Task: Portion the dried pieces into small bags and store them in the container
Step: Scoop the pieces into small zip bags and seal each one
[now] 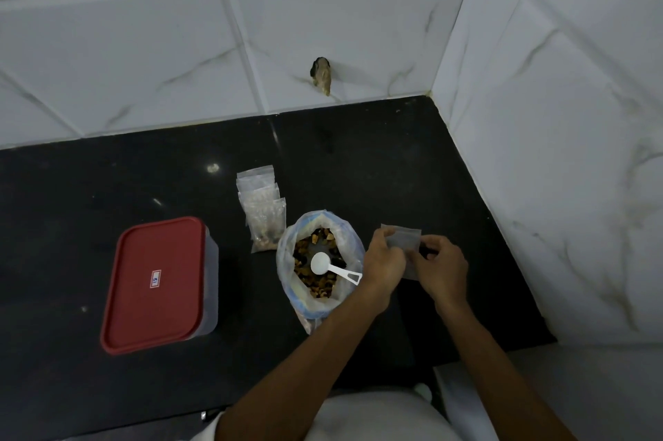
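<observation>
Dried pieces (317,288), tan to dark brown, small and irregular in shape, fill one large bag (287,257) of thin, crinkled clear plastic. The bag stands open near the middle of the black counter (107,182), with its mouth spread wide. One white plastic scoop (335,270) lies on the pieces, its round bowl facing up and its flat, looped handle pointing right over the bag's rim.

Just right of the large bag, one small bag (403,238), flat, clear and rectangular, is held between both hands. The left hand (385,263) pinches its left edge with thumb and curled fingers. The right hand (443,268) has its fingers curled on the right side. I cannot tell whether the small bag's mouth is open.

Behind and left of the large bag, a pile of small bags (262,211) lies on the counter. At least three overlap, but the exact count is unclear. The nearest one seems to hold some brownish bits at its lower end.

Further left stands one rectangular container (211,279) with rounded corners and cloudy translucent walls. It is closed by a matte red lid (154,315) that bears one small sticker (155,278).

Glossy white marble-veined tiles (143,46) cover the wall behind and to the right. One tile has a dark, rough hole (321,76).
</observation>
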`<move>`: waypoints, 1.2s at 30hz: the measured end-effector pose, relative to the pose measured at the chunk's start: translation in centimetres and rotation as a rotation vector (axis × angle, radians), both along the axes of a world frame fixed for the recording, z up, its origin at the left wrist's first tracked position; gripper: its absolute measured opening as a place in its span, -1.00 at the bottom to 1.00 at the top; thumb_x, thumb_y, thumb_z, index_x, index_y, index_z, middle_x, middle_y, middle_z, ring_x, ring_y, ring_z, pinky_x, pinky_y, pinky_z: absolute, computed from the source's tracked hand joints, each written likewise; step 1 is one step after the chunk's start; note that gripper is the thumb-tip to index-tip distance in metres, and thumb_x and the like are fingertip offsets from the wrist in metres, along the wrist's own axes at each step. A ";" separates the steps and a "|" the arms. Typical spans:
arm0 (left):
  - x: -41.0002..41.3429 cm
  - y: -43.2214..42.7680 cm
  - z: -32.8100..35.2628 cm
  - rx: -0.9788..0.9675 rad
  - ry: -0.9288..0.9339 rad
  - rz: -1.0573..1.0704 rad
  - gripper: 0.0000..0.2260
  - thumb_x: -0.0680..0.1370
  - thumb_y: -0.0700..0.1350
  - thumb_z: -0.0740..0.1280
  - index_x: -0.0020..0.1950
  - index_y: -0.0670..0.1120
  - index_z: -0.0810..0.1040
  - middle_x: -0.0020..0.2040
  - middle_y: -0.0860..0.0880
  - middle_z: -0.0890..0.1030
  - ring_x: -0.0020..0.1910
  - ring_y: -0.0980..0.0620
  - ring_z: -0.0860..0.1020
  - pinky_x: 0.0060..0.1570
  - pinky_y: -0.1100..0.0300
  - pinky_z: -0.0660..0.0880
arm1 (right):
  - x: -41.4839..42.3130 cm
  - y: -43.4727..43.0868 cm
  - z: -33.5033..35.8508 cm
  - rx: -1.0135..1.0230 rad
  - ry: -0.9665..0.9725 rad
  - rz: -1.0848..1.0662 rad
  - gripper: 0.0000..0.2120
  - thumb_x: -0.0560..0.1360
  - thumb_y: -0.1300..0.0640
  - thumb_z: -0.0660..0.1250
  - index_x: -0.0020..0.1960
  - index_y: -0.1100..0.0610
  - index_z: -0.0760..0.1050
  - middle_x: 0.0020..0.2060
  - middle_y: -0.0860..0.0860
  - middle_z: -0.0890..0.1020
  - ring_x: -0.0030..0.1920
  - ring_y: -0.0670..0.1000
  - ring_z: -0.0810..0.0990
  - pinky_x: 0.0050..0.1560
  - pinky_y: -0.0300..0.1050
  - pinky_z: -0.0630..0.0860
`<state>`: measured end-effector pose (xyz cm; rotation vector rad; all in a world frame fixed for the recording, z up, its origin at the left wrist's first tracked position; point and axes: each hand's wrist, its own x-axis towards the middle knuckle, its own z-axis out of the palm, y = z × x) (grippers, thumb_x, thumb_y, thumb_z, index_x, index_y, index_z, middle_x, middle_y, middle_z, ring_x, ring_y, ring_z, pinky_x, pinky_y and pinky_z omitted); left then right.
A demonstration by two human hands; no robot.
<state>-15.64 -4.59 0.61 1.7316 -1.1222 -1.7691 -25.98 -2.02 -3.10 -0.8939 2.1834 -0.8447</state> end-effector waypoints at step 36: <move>0.0 0.1 -0.3 0.053 -0.032 -0.108 -0.63 0.66 -0.18 0.18 0.47 -0.04 0.26 0.27 -0.12 0.54 0.16 -0.05 0.59 0.20 -0.05 0.59 | 0.8 1.3 -0.4 -0.058 -0.037 -0.032 -0.66 0.44 0.19 0.49 0.18 0.10 0.50 -0.04 -0.08 0.60 -0.06 -0.12 0.59 -0.18 -0.30 0.51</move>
